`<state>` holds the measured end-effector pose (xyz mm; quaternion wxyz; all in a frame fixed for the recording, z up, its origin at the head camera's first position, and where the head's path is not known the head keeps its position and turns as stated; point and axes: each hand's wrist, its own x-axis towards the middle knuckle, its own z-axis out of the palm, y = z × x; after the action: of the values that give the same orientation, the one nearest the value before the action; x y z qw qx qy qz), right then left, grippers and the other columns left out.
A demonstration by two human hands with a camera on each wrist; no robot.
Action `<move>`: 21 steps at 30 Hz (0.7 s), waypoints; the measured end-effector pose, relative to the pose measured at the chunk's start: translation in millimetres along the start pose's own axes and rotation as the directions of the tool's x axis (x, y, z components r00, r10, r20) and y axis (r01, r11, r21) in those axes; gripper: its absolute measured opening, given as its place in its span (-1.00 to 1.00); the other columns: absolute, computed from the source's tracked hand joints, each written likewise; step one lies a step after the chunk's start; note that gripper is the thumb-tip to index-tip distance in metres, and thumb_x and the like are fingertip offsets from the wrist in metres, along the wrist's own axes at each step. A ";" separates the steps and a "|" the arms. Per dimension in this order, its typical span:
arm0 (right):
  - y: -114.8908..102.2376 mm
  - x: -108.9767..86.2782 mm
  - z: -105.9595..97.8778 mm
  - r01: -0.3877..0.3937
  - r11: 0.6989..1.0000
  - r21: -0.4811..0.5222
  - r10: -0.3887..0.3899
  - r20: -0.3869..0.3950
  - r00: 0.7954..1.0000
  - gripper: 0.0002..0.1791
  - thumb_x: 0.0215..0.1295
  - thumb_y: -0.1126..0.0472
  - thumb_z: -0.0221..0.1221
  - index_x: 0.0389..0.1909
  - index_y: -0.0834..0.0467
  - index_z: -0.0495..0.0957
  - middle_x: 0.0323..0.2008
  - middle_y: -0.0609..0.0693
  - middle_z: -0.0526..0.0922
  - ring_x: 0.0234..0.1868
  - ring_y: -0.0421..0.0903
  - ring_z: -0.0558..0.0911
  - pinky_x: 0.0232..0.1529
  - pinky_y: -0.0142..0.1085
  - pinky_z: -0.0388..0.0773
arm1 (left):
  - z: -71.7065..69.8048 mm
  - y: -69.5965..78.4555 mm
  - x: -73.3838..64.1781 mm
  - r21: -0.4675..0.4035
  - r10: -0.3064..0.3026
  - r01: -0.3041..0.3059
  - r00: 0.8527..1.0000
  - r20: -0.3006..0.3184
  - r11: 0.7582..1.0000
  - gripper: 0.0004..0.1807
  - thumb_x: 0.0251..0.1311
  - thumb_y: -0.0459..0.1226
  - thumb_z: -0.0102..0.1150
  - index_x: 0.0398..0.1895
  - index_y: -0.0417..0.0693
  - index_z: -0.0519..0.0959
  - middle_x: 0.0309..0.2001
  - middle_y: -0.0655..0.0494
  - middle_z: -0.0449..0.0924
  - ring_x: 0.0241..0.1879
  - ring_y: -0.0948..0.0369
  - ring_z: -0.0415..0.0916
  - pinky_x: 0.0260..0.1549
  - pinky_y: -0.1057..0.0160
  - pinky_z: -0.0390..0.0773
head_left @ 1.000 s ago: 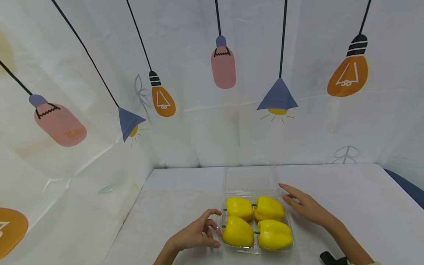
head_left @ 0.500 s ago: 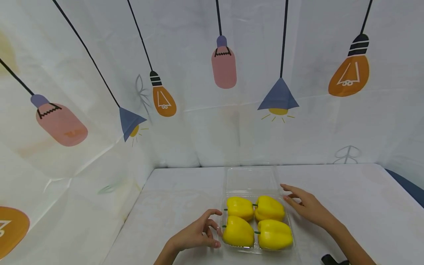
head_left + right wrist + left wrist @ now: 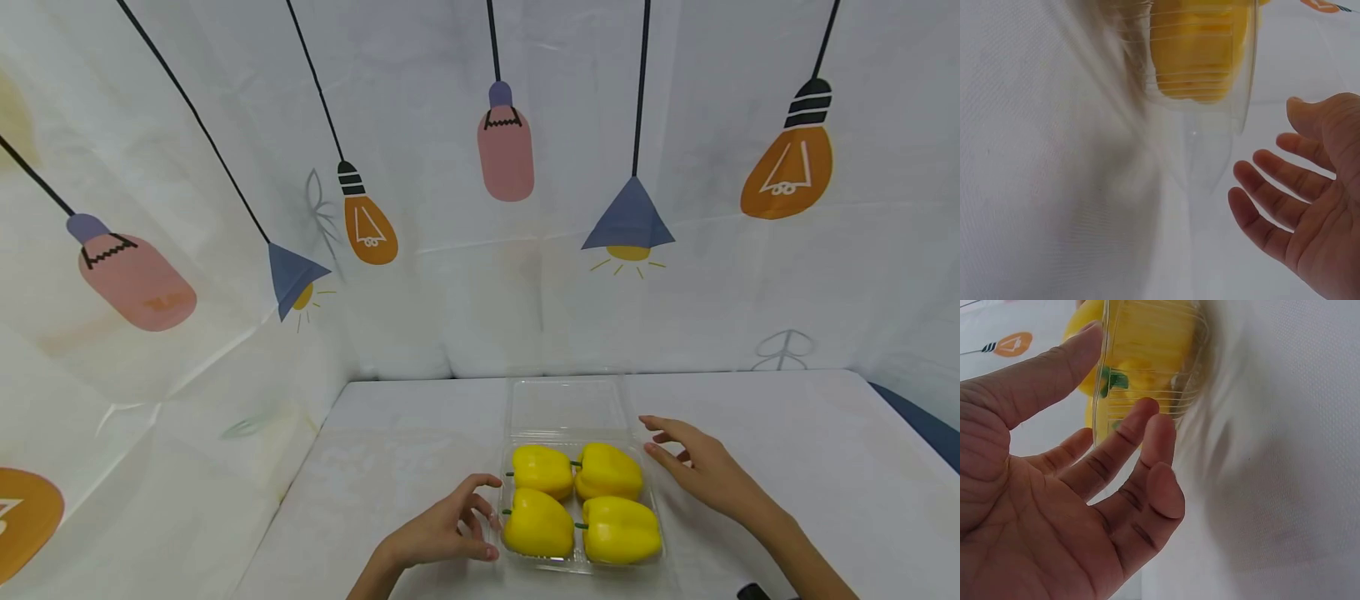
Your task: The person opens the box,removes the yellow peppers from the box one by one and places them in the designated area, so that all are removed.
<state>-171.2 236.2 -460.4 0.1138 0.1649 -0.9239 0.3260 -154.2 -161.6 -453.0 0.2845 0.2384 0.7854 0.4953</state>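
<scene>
Visibly, four yellow peppers (image 3: 538,523) are held in the clear container (image 3: 558,566). Beside its left wall, the left hand (image 3: 450,527) is spread, contact uncertain; right of it, the right hand (image 3: 697,467) is spread, apart. Behind it, lamps (image 3: 628,218) are printed.

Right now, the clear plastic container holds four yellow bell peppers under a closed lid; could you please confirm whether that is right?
Not quite: the lid is open, lying folded back on the far side of the clear plastic container, as the head view shows. The container does hold four yellow bell peppers.
</scene>
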 end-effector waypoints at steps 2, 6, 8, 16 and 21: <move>-2.8 -1.1 -1.5 0.016 1.000 -0.002 -0.016 -0.003 1.000 -0.53 0.33 0.02 0.13 0.21 0.08 0.41 0.09 0.06 0.55 -0.08 -0.06 0.58 -0.30 -0.33 0.56 | 0.0 1.3 -0.5 0.024 -0.006 0.006 1.000 -0.011 1.000 -0.20 0.04 -0.21 0.38 0.31 0.19 0.14 -0.08 0.00 0.51 -0.29 0.18 0.54 -0.33 0.28 0.50; -8.3 -3.7 -4.3 0.061 0.998 -0.008 -0.061 -0.014 0.998 -0.52 0.30 0.00 0.16 0.20 0.06 0.42 0.08 0.00 0.56 -0.09 -0.10 0.57 -0.29 -0.33 0.56 | 0.5 3.1 -1.5 0.056 -0.005 0.007 1.000 -0.023 0.998 -0.21 0.02 -0.17 0.39 0.30 0.24 0.16 -0.03 0.06 0.48 -0.18 0.10 0.53 -0.31 0.27 0.49; -10.5 -5.1 -5.7 0.077 0.997 -0.009 -0.078 -0.017 0.997 -0.51 0.27 -0.01 0.19 0.19 0.04 0.42 0.08 -0.05 0.56 -0.10 -0.14 0.56 -0.28 -0.34 0.56 | 0.7 2.7 -1.6 0.070 0.009 -0.007 1.000 -0.024 0.998 -0.20 0.03 -0.17 0.39 0.30 0.23 0.15 -0.01 0.07 0.47 -0.13 0.08 0.51 -0.27 0.26 0.50; -20.5 -10.1 -11.2 0.094 0.995 -0.026 -0.092 0.044 0.995 -0.45 0.21 -0.14 0.19 0.21 -0.11 0.40 0.10 -0.22 0.51 -0.11 -0.20 0.54 -0.24 -0.32 0.56 | 0.5 0.5 -1.7 0.120 0.026 -0.022 0.999 -0.030 0.993 -0.18 0.02 -0.15 0.39 0.32 0.17 0.14 0.08 0.14 0.44 0.03 0.15 0.44 -0.10 0.18 0.49; -25.5 -14.4 -13.4 0.120 0.993 -0.003 -0.119 0.073 0.990 -0.44 0.17 -0.18 0.21 0.20 -0.22 0.37 0.09 -0.31 0.49 -0.11 -0.21 0.54 -0.23 -0.31 0.56 | 0.5 0.5 -1.4 0.151 0.032 -0.027 0.999 -0.033 0.988 -0.18 0.03 -0.13 0.38 0.33 0.17 0.13 0.13 0.12 0.42 0.09 0.20 0.40 0.00 0.11 0.46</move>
<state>-146.9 229.4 -440.4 0.1001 0.2313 -0.9170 0.3091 -152.8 -162.0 -452.4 0.2444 0.2620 0.8219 0.4429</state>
